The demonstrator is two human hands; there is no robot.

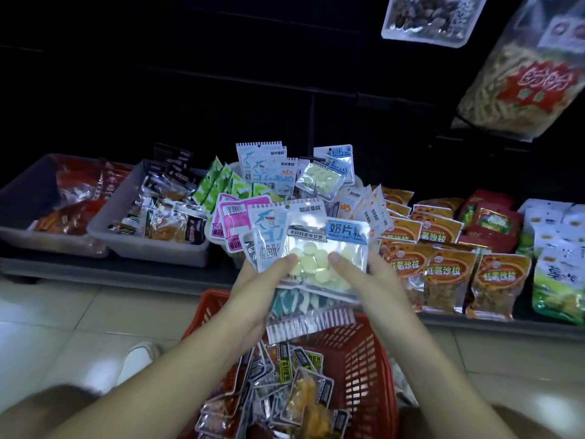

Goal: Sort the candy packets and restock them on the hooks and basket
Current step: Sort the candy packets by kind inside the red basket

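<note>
The stack of candy packets (304, 248) was held in the air above the red basket (364, 353), just in front of the shelf (126, 274). On top lay a clear packet of pale round tablets (319, 261), and a shark packet (267, 236) and pink packets (232, 217) fanned out behind it. The left hand (256, 289) and the right hand (370, 286) both gripped this stack; their fingers (378, 266) were clamped on it, with the thumbs pressed on the clear packet and most of the others hidden beneath. I judge that the sorting step was in hand: the packets were being arranged by kind. The next move probably calls for separating one kind and bringing it to the standing candy packets (269, 167) behind, or to a hook. No hooks could be made out, because the wall above was very dark. The number of packets in the stack was unclear. Grey trays (148, 245) stood to the left, orange packets (443, 270) to the right, and the hanging bags (522, 83) were cut off at the top.
</note>
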